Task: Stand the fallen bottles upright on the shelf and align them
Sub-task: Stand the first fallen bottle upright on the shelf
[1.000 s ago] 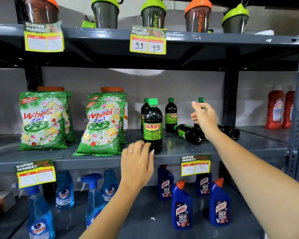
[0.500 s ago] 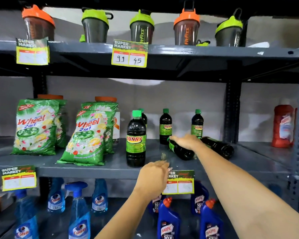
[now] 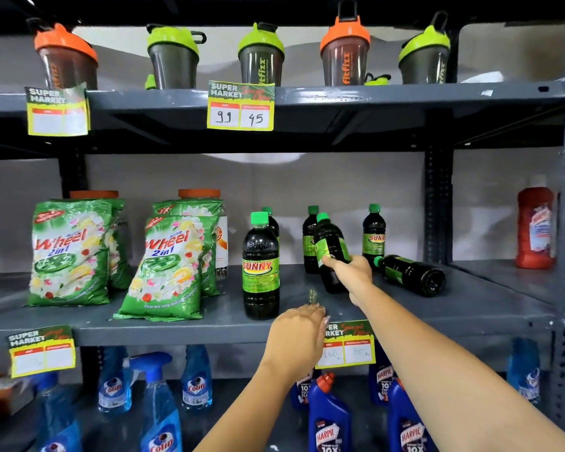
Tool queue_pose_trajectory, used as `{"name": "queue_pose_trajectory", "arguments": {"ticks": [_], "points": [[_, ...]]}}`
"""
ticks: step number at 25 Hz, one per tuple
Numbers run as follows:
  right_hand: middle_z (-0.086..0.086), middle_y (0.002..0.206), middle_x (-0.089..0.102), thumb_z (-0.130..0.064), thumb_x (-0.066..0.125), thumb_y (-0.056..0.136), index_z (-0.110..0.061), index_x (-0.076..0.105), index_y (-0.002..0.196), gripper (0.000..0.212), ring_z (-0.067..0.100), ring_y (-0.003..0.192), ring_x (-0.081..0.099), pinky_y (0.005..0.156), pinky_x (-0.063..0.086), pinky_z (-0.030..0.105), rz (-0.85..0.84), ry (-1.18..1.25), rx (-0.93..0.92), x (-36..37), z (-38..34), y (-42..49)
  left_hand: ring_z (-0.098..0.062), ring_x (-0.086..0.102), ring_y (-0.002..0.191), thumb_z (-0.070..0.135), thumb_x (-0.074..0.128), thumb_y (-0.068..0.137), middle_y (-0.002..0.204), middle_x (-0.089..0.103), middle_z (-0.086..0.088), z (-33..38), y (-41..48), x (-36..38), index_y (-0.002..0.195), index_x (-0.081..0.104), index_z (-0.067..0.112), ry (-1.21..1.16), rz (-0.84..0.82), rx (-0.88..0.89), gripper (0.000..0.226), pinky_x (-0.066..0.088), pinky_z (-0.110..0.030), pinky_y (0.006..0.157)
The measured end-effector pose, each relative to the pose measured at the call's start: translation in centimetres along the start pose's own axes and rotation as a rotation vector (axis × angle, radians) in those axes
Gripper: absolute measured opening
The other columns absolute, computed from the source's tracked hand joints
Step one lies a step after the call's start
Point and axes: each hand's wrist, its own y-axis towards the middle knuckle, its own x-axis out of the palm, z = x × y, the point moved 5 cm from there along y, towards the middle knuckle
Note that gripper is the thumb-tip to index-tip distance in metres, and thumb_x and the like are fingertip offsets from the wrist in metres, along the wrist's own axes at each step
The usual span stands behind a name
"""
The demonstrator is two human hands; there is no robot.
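Middle grey metal shelf (image 3: 189, 324), seen from the head view. At the far left, green plastic Wheel detergent pouches (image 3: 68, 252) are leaning in two groups, a second group (image 3: 173, 265) sitting just to their right. Next, a dark plastic Sunny bottle with a green cap and green label (image 3: 260, 267) is standing upright near the front edge, with another like it (image 3: 272, 223) partly hidden behind.

The left hand (image 3: 299, 334) is hovering at the shelf's front lip, fingers loosely curled and grasping nothing, partly covering a yellow-and-green price tag (image 3: 349, 345).

To the right, a further upright dark bottle (image 3: 308, 238) is standing at the back. The right hand (image 3: 351, 272) is gripping the lower body of a tilted dark green-capped bottle (image 3: 330, 243), whose cap is leaning up and to the left; whether its base is touching the shelf cannot be told. Behind the hand, one more upright bottle (image 3: 374, 234) is standing at the rear. Just beside it, a fallen dark bottle (image 3: 411, 275) is lying on its side, cap pointing left, base facing right.

At the far right, a red plastic bottle (image 3: 535, 230) is standing on the neighbouring shelf.
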Motion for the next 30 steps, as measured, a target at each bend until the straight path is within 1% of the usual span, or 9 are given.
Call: {"name": "queue_pose_trajectory", "arguments": {"ticks": [2,5,11,15,17,19,23,25,30], "points": [[0.008,0.098,0.068,-0.031,0.082,0.069,-0.009,0.06,0.105,0.047,0.022,0.084,0.064,0.065,0.047,0.029,-0.038,0.042,-0.061,0.3,0.0,-0.5,-0.018,0.069,0.094,0.033,0.029,0.093,0.103,0.074,-0.005,0.0,0.0,0.0,0.105,0.071,0.011,0.015,0.011,0.018,0.049,0.055,-0.028,0.08],[0.007,0.113,0.055,-0.029,0.081,0.071,-0.021,0.039,0.11,0.058,0.021,0.1,0.056,0.077,0.043,0.031,-0.099,0.022,-0.094,0.5,0.4,-1.0,-0.017,0.069,0.093,0.032,0.031,0.093,0.101,0.074,-0.004,0.1,0.0,0.1,0.104,0.072,0.011,0.011,0.023,0.03,0.047,0.055,-0.027,0.079],[0.007,0.12,0.055,-0.028,0.08,0.077,-0.02,0.024,0.114,0.067,0.021,0.108,0.053,0.091,0.043,0.034,-0.257,-0.11,-0.107,0.9,0.5,-1.0,-0.018,0.07,0.09,0.031,0.032,0.092,0.099,0.075,-0.005,0.1,0.0,0.3,0.102,0.073,0.011,0.029,0.029,0.033,0.046,0.056,-0.027,0.077],[0.0,0.119,0.053,-0.026,0.083,0.073,-0.02,0.024,0.131,0.084,0.019,0.11,0.051,0.098,0.04,0.034,-0.332,-0.181,-0.112,0.7,-0.1,-0.8,-0.019,0.069,0.092,0.031,0.031,0.093,0.1,0.074,-0.005,0.1,-0.1,0.2,0.104,0.072,0.01,0.031,0.04,0.035,0.047,0.055,-0.029,0.079],[0.001,0.123,0.058,-0.015,0.08,0.075,-0.02,0.027,0.141,0.085,0.019,0.111,0.053,0.095,0.041,0.032,-0.381,-0.117,-0.096,0.6,-0.5,-0.3,-0.019,0.069,0.093,0.031,0.031,0.093,0.101,0.074,-0.005,0.1,0.0,0.2,0.104,0.072,0.01,0.03,0.052,0.034,0.047,0.055,-0.029,0.08],[0.004,0.129,0.06,-0.009,0.079,0.075,-0.017,0.038,0.14,0.077,0.019,0.113,0.056,0.095,0.042,0.031,-0.385,-0.127,-0.107,0.3,-0.7,0.2,-0.018,0.069,0.093,0.031,0.031,0.093,0.101,0.074,-0.005,0.2,-0.1,0.2,0.103,0.072,0.01,0.034,0.062,0.036,0.047,0.055,-0.028,0.079],[0.001,0.113,0.06,-0.028,0.09,0.063,-0.014,0.042,0.126,0.08,0.02,0.106,0.057,0.094,0.046,0.035,-0.243,-0.308,-0.216,0.3,-1.0,-0.1,-0.018,0.069,0.092,0.03,0.031,0.093,0.1,0.074,-0.005,0.2,-0.1,0.1,0.103,0.072,0.01,0.038,0.038,0.034,0.046,0.055,-0.027,0.078],[-0.001,0.112,0.059,-0.032,0.09,0.062,-0.014,0.039,0.128,0.085,0.018,0.105,0.056,0.094,0.046,0.035,-0.259,-0.323,-0.257,0.8,-1.6,-0.5,-0.018,0.068,0.094,0.03,0.031,0.094,0.102,0.074,-0.005,0.2,-0.1,0.2,0.105,0.071,0.01,0.024,0.042,0.032,0.046,0.054,-0.028,0.081],[0.006,0.126,0.061,-0.014,0.083,0.072,-0.015,0.043,0.134,0.074,0.019,0.108,0.057,0.096,0.043,0.032,-0.392,-0.201,-0.172,0.5,-2.1,-0.3,-0.019,0.068,0.093,0.029,0.031,0.094,0.102,0.074,-0.006,0.2,-0.1,0.2,0.104,0.071,0.009,0.005,0.061,0.029,0.045,0.054,-0.03,0.081]]}}
